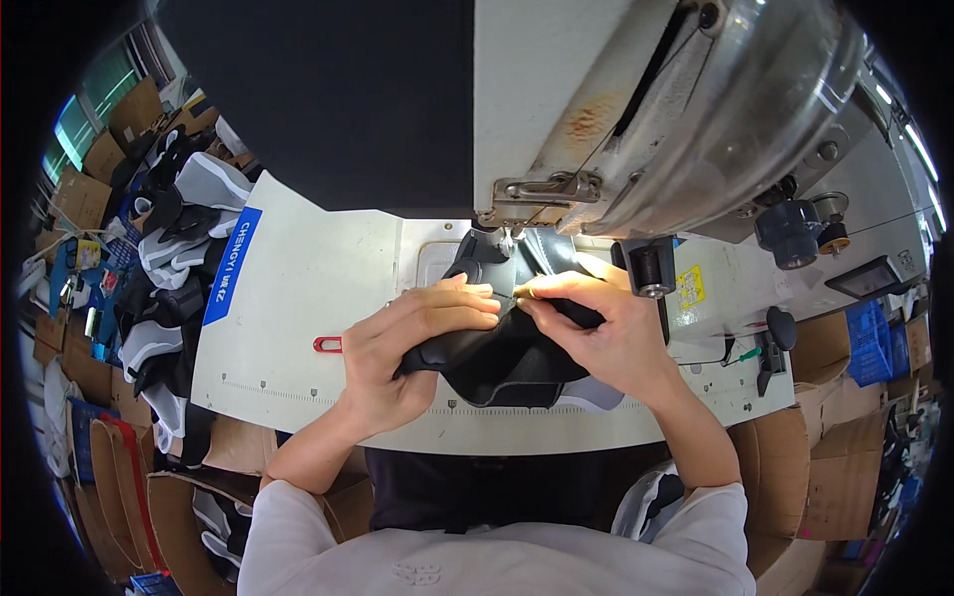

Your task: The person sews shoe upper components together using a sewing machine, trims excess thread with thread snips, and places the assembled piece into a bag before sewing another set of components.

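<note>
A black shoe upper (517,360) of smooth leather-like material lies bunched on the white sewing machine table, under the needle area (507,241). My left hand (402,333) is closed on its left side, fingers laid over the top and the thumb hidden beneath. From the right, my right hand (606,323) pinches at the middle of the upper with thumb and forefinger, close to the left fingertips. A tiny detail between those fingertips is too small to make out. Bright lamp light falls on the piece just behind my hands.
The sewing machine head (636,129) overhangs the work closely. On the white table (288,298) lie a red-ended tool (328,344) and a small green-handled tool (747,354). Grey and black shoe uppers (169,248) pile at left; cardboard boxes (840,467) and a blue crate (868,343) stand right.
</note>
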Available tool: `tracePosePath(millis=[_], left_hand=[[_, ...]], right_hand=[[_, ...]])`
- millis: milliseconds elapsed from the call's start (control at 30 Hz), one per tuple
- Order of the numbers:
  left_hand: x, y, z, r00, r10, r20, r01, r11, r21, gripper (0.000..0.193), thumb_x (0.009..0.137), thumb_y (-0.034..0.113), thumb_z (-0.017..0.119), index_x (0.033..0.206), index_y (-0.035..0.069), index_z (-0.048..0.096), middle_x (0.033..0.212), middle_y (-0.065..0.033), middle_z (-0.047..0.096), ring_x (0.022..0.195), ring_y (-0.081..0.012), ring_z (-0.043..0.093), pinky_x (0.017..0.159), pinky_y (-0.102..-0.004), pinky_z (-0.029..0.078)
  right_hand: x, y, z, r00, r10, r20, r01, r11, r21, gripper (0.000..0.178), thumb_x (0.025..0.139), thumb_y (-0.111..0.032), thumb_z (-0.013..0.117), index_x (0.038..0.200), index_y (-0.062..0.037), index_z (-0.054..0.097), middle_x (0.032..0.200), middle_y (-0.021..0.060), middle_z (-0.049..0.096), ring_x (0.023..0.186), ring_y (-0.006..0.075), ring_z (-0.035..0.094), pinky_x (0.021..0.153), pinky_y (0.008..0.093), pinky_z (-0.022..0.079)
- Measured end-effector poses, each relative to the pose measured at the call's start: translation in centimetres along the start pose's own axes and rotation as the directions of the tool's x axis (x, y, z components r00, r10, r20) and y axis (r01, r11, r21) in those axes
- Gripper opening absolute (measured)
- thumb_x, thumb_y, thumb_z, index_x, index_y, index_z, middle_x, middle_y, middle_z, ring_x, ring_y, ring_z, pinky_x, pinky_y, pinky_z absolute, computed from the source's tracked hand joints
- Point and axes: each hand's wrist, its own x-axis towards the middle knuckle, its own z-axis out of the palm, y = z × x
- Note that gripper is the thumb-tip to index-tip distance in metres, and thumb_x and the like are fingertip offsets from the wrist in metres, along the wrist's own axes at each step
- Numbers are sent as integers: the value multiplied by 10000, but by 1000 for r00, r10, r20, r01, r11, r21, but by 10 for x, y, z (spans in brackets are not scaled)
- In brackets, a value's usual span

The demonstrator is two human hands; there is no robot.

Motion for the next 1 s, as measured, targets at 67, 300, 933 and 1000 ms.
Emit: tracePosePath(millis=[67, 300, 933, 1000], left_hand=[[0, 0, -1, 999, -25, 40, 25, 1000, 6, 585, 526, -136, 411, 1025, -34, 700, 1086, -158, 699, 1081, -303, 658, 1067, -475, 451], [1, -3, 0, 997, 55, 62, -58, 998, 41, 579, 529, -134, 477, 1049, -18, 704, 1087, -143, 696, 1094, -285, 649, 1071, -479, 452], [10, -12, 0, 996, 70, 62, -82, 972, 221, 461, 607, -89, 538, 1018, 5, 724, 1046, -135, 717, 1050, -297, 675, 1011, -431, 497], [11, -14, 0, 996, 50, 70, -66, 966, 248, 592, 527, -143, 494, 1044, 45, 713, 1083, -86, 700, 1093, -294, 648, 949, -380, 547]], right_hand=[[-1, 2, 0, 1000, -29, -7, 29, 994, -105, 167, 793, -136, 782, 946, -73, 757, 781, 124, 691, 685, 266, 667, 597, 310, 510], [6, 5, -11, 998, 49, 32, -53, 988, 142, 185, 796, -131, 793, 942, -28, 744, 738, 74, 678, 645, 130, 616, 601, 272, 475], [16, 32, -13, 879, 468, 96, -476, 875, 91, 454, 754, -409, 834, 916, 0, 723, 793, 68, 682, 749, 105, 632, 712, 273, 502], [15, 43, -12, 869, 484, 97, -493, 862, 117, 476, 743, -411, 838, 937, 5, 712, 808, 74, 685, 745, 99, 628, 714, 272, 503]])
